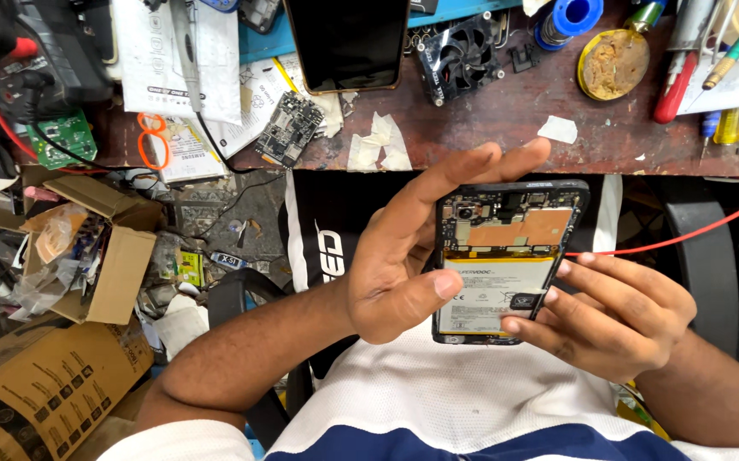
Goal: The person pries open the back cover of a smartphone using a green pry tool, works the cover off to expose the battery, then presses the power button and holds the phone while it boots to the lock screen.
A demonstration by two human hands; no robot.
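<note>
While two hands cradle it: one opened phone (506, 260).

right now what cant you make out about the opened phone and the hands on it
Head view only:
- Opened phone: its left edge is hidden by the left hand.
- Small black part at the right hand fingertips: too small to identify.
- Phone's underside: faces away.

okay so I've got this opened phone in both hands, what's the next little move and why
Probably press the small black part down with the right hand fingers. It sits loose-looking on the battery of the opened phone, while the left hand steadies the frame.
</note>
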